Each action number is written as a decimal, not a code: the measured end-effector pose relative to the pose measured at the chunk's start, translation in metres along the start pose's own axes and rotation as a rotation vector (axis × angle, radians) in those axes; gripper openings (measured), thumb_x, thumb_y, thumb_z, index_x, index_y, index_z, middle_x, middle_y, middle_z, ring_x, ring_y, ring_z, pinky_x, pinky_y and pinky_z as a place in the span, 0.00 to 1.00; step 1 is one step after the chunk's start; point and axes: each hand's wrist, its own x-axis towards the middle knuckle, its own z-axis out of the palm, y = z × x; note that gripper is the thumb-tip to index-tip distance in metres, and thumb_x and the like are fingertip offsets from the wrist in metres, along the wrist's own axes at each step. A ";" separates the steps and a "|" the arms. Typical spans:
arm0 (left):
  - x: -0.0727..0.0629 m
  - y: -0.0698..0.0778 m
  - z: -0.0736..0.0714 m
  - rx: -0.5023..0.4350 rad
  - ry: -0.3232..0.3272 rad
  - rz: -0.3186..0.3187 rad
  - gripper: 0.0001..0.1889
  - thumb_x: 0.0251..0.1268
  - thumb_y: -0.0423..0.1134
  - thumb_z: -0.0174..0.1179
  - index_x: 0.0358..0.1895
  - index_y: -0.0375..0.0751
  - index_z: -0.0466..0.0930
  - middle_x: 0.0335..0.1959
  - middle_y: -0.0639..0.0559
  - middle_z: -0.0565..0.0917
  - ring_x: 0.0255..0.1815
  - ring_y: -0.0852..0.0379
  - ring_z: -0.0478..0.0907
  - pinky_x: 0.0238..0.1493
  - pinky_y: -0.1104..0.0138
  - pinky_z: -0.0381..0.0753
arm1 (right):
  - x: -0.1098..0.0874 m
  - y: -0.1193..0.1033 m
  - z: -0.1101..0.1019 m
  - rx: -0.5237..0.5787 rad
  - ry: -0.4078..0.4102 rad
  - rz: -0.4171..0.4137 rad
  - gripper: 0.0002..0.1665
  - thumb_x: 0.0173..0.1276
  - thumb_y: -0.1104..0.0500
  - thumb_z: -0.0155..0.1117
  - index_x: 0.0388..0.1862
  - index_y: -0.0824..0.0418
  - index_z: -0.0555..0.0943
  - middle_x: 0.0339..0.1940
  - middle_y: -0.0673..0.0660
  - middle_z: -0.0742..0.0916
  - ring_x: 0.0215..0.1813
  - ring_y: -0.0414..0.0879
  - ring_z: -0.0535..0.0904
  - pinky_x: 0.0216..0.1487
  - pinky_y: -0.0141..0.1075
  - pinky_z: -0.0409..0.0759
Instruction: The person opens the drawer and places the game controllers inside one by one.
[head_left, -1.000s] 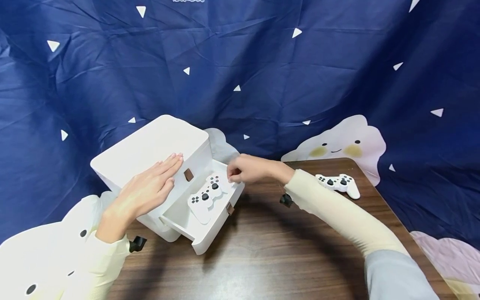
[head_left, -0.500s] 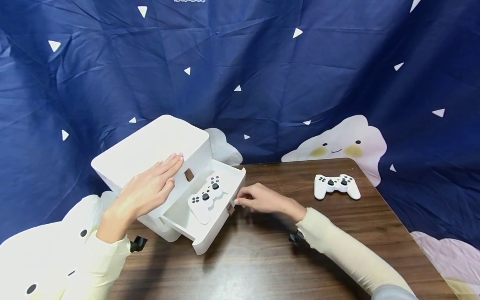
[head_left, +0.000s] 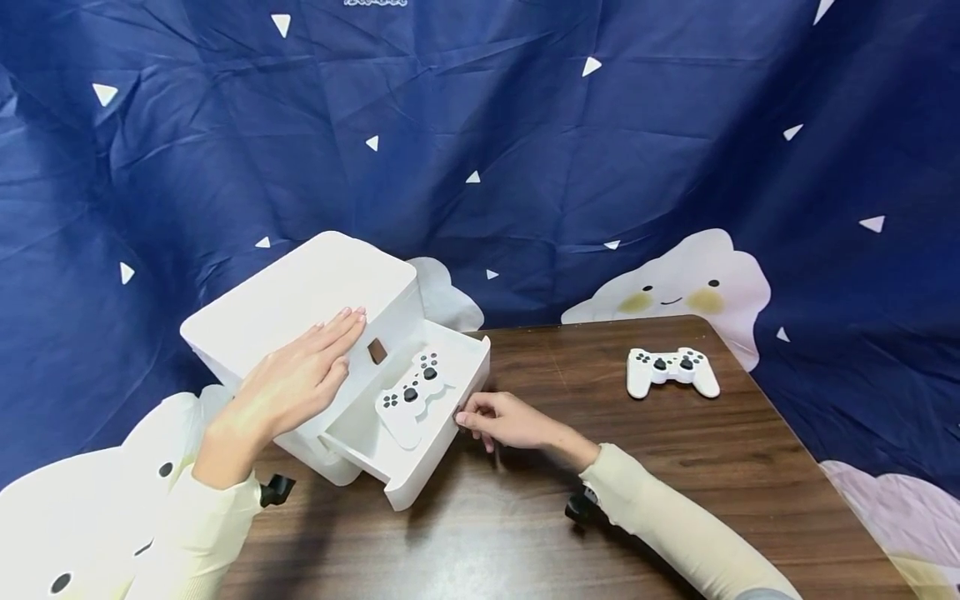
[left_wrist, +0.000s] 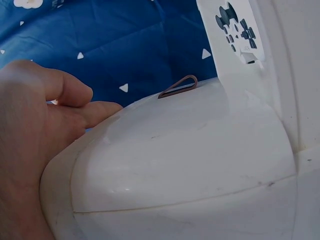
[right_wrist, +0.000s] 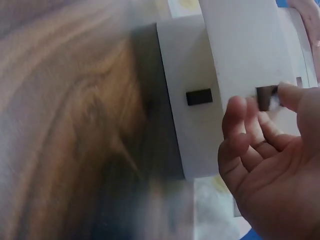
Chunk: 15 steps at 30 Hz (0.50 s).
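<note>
A white drawer cabinet (head_left: pixel 300 292) stands at the left of the table, with one drawer (head_left: pixel 442 458) pulled out. My left hand (head_left: pixel 288 383) lies flat on its top near the front edge, fingers straight. Inside the open drawer is a white game controller (head_left: pixel 408 396) with black sticks. At the drawer front, my right hand (head_left: pixel 510 421) has thumb and fingers around the brown pull tab (right_wrist: pixel 267 98), pinching it. A second white game controller (head_left: pixel 672 372) rests on the table at the right.
The cabinet's upper drawer has its own brown tab (head_left: pixel 377 350); another dark tab (right_wrist: pixel 199 96) is on the shut drawer below. A dark wood table (head_left: pixel 570 517) bears everything. Behind hangs a blue cloth (head_left: pixel 480 125) with white triangles and clouds.
My right hand has moved from above the drawer's far corner down along its front to the pull tab. The left hand, the drawer and both controllers have stayed put.
</note>
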 end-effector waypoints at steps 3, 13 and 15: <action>0.000 0.000 0.000 0.000 -0.007 -0.005 0.30 0.84 0.42 0.42 0.85 0.45 0.60 0.87 0.54 0.60 0.88 0.51 0.58 0.88 0.50 0.61 | -0.001 0.000 0.005 0.080 -0.018 0.023 0.22 0.84 0.47 0.59 0.35 0.63 0.79 0.23 0.54 0.83 0.23 0.62 0.83 0.18 0.33 0.75; -0.001 0.000 -0.002 -0.016 -0.009 -0.007 0.30 0.84 0.42 0.42 0.85 0.45 0.60 0.87 0.54 0.59 0.88 0.50 0.57 0.88 0.50 0.60 | 0.000 -0.004 0.011 0.345 -0.098 -0.036 0.22 0.87 0.55 0.50 0.37 0.70 0.78 0.23 0.50 0.80 0.16 0.38 0.74 0.15 0.29 0.64; -0.001 0.000 -0.002 -0.021 -0.014 -0.010 0.30 0.84 0.42 0.42 0.85 0.45 0.60 0.88 0.54 0.59 0.88 0.50 0.57 0.88 0.50 0.60 | 0.001 -0.005 0.012 0.389 -0.096 -0.042 0.22 0.87 0.56 0.50 0.36 0.72 0.76 0.22 0.50 0.79 0.14 0.37 0.73 0.13 0.29 0.62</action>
